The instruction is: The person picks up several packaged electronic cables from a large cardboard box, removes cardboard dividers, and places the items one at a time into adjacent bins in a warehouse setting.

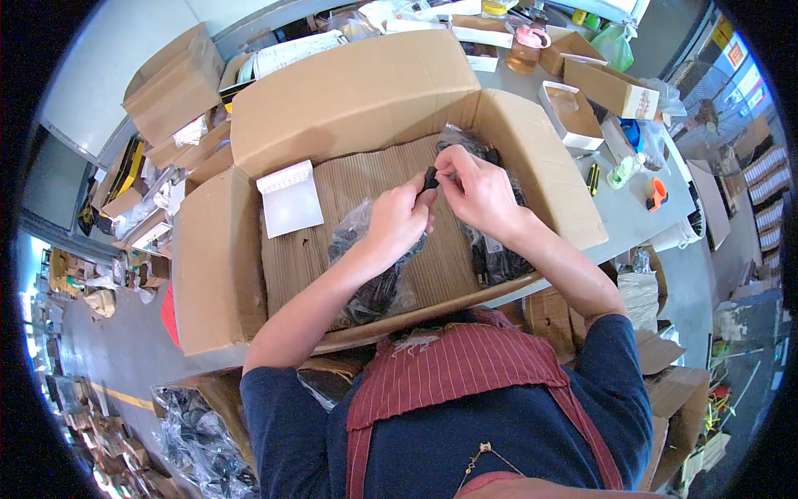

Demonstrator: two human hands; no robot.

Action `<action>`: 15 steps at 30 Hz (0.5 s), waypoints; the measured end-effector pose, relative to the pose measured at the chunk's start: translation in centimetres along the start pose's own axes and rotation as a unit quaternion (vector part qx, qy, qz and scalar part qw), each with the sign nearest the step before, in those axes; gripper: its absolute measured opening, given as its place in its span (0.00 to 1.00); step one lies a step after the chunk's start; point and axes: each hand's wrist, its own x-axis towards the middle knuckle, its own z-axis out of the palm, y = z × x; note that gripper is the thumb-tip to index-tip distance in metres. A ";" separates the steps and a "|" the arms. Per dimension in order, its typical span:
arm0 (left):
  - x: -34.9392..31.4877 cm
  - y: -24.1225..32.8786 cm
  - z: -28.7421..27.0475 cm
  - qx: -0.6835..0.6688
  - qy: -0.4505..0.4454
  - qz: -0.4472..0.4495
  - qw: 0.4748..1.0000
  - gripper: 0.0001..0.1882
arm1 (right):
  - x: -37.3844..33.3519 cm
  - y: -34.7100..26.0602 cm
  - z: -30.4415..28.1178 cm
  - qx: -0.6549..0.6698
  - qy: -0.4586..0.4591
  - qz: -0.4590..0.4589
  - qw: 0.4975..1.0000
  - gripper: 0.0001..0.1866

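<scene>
Over the open cardboard box (536,179), my left hand (399,218) is closed around a small black cable plug (430,178), whose end sticks up past the thumb. Right beside that end, the fingers of my right hand (480,193) are pinched together; whatever is between them is too small to make out. Below my left hand lies a clear plastic bag (370,283) of black cables. A second bag of black cables (499,258) lies along the box's right side, partly under my right forearm. Corrugated cardboard (291,266) lines the bottom.
A white notepad (293,204) lies at the box's left inside. On the grey table (611,224) to the right are an orange tape dispenser (657,194), a black-and-yellow cutter (593,179) and a small open carton (572,116). A pink-lidded jug (526,50) stands behind.
</scene>
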 end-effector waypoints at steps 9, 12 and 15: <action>0.0 -0.4 0.1 -0.011 0.001 -0.015 1.000 0.09 | 0.0 -0.3 0.5 -0.072 0.035 -0.076 0.994 0.09; -0.1 -0.2 0.3 -0.023 0.002 -0.014 1.000 0.09 | 0.0 -0.2 0.7 -0.113 0.046 -0.129 0.984 0.09; -0.3 -0.3 0.4 -0.031 0.002 -0.007 0.999 0.09 | 0.0 -0.8 0.3 -0.184 0.005 -0.183 0.966 0.12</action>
